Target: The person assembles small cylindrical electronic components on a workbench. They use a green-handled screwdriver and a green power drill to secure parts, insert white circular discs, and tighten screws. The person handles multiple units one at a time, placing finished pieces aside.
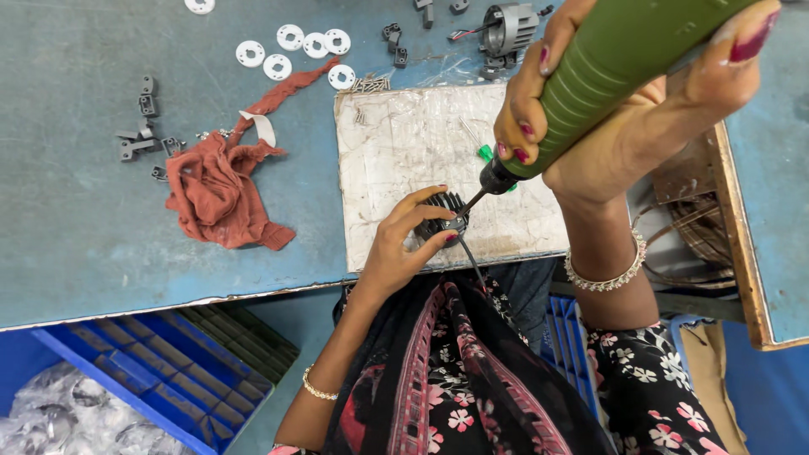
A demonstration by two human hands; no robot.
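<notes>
At the centre of the frame, on the worn white board (404,143) atop the blue desk (76,219): a finned part being screwed.

Left hand (403,244) wrapped around a small black finned housing (445,215), pinning it to the board's lower edge, a dark cable trailing off it toward the person. Right hand (615,109) closed around a green powered screwdriver (607,67), its bit angled down onto the housing's top. Step in hand, by my judgement: driving a screw; the bit needs to be held square and the housing steady. Upper centre: white washers (291,37), loose screws (371,84), a grey motor body (508,29). Left: rust-red rag (215,185), grey clips (143,139). Lower left: blue crate (160,379).
</notes>
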